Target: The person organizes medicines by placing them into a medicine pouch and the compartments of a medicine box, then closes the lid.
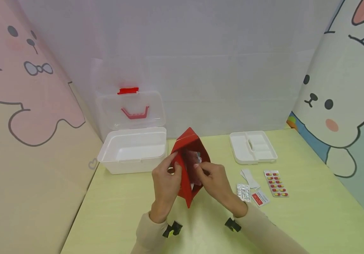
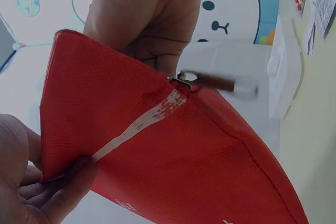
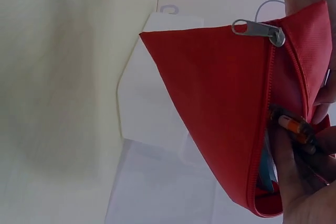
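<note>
Pouch (image 1: pixel 185 179) crowds my right hand (image 1: pixel 214 179) at its mouth. Box (image 1: pixel 134 167) blocks far left. Passable: gap between pouch and tray (image 1: pixel 240 148); table (image 1: pixel 115 211) left of my left hand (image 1: pixel 166 178), short of box.

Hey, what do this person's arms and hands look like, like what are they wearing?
The left hand and right hand are bare, with no gloves. Both arms wear long, plain cream sleeves ending around the wrists. A small black fitting shows beside each cuff.

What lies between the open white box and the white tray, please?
The head view shows a red pouch there, gripped by the left hand, the right hand at its opening.
</note>
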Demonstrator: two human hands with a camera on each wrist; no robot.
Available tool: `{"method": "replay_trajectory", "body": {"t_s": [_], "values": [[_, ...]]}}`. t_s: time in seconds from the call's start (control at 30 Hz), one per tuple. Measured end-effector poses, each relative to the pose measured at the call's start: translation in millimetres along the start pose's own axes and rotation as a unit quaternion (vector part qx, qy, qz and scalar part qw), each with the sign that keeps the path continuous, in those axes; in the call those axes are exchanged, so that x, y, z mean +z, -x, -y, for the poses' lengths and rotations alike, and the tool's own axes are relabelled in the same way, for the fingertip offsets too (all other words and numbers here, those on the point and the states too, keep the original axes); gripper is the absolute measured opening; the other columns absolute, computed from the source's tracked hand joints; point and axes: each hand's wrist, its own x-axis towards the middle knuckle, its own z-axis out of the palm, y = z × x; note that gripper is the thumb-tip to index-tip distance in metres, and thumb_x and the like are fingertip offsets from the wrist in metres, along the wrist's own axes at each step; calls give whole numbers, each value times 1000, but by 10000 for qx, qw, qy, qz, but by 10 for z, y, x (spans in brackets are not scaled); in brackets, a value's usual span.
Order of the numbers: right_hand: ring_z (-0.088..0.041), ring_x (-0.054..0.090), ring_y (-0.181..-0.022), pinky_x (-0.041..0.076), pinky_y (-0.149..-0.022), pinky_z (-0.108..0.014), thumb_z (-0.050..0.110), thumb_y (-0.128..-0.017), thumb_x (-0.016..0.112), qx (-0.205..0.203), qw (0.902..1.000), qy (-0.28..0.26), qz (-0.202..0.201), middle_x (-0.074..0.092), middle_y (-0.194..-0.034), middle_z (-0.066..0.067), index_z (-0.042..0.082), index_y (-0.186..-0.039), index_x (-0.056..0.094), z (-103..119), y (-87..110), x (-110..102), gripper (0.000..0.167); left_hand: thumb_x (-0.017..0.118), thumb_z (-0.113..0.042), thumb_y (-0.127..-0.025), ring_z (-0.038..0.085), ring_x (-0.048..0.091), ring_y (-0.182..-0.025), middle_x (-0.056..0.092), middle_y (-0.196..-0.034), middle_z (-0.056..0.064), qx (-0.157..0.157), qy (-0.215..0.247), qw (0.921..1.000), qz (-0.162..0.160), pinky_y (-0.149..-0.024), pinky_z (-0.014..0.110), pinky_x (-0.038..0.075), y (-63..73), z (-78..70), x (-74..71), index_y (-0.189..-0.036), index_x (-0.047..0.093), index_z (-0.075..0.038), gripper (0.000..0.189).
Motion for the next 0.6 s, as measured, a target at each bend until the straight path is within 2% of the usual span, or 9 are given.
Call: {"method": "replay_trajectory", "body": {"t_s": [0.17, 0.3, 0.47, 0.6], "values": [[-2, 49, -60, 42, -51, -18, 11, -92, 65, 55, 9998, 72, 156, 63, -70, 3, 12, -75, 73, -4, 19, 31, 19, 60, 2, -87, 19, 70, -71, 75, -103, 13, 10, 24, 10000, 14, -60, 27, 58, 4, 8, 9, -115, 71, -1, 31], [-3, 50, -60, 44, -52, -17, 10, -91, 67, 212, 9993, 199, 228, 67, -73, 0, 9, -83, 76, 10, 25, 45, 12, 60, 3, -86, 19, 70, -72, 75, -103, 13, -16, 29, 10000, 18, -60, 27, 58, 5, 6, 13, -114, 71, -2, 30], [-2, 54, -57, 47, -52, -16, 10, -87, 72, 598, 9969, 412, 304, 71, -72, -2, 6, -87, 77, 30, 19, 64, 6, 60, 3, -86, 19, 70, -71, 75, -103, 13, 31, -28, 10000, 1, -59, 26, 58, 17, 5, 28, -113, 72, -1, 30], [-2, 58, -53, 48, -51, -16, 12, -85, 75, 989, 9940, 337, 334, 72, -70, -3, 6, -85, 75, 31, 4, 77, 6, 61, 3, -86, 19, 71, -70, 75, -104, 14, 131, -99, 9999, -12, -59, 26, 58, 28, -3, 47, -112, 72, -1, 29]]}}
